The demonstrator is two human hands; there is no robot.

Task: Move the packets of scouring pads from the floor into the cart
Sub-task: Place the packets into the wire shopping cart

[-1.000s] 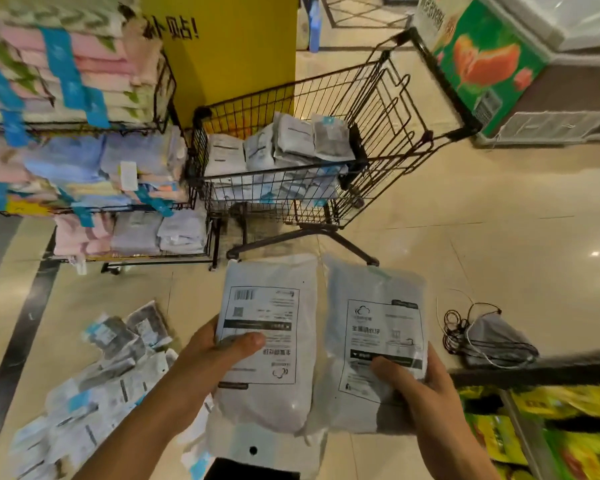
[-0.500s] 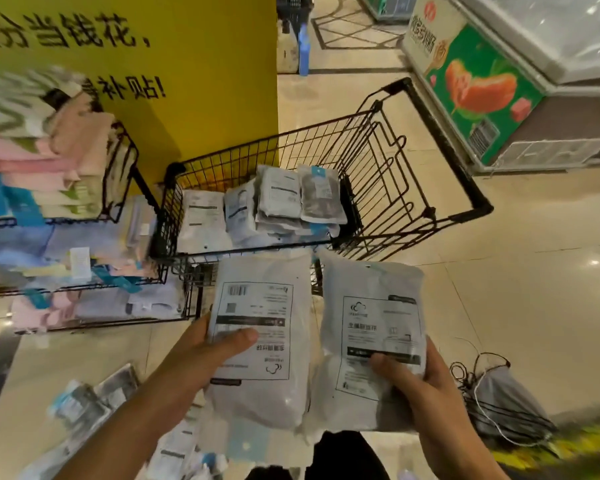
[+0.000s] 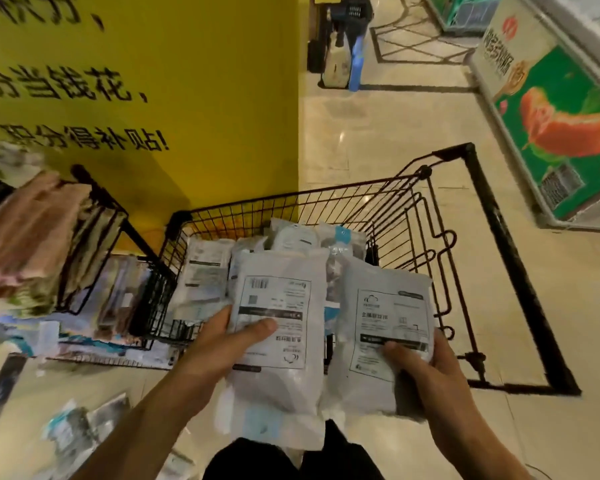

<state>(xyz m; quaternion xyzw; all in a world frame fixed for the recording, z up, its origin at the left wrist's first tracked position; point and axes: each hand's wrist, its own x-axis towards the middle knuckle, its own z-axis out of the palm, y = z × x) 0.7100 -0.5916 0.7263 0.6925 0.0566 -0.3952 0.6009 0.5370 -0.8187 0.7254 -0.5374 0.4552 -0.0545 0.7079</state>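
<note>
My left hand [image 3: 222,344] grips a white packet of scouring pads [image 3: 278,368] with a black-printed label, thumb across its front. My right hand [image 3: 430,372] holds a second white packet [image 3: 378,327] the same way. Both packets hang side by side over the near rim of the black wire cart [image 3: 478,258]. Inside the cart lie several more packets [image 3: 205,271], piled toward its left and far side. A few loose packets [image 3: 73,431] remain on the floor at the lower left, blurred.
A wire rack [image 3: 97,244] of folded towels stands left of the cart, against a yellow wall [image 3: 187,98]. A freezer chest with a green fruit picture [image 3: 561,133] lines the right side. Beige tiled floor [image 3: 378,140] stretches beyond the cart.
The view has closed in on the cart. Both hands have carried their packets forward, from in front of the cart to above its near rim.
</note>
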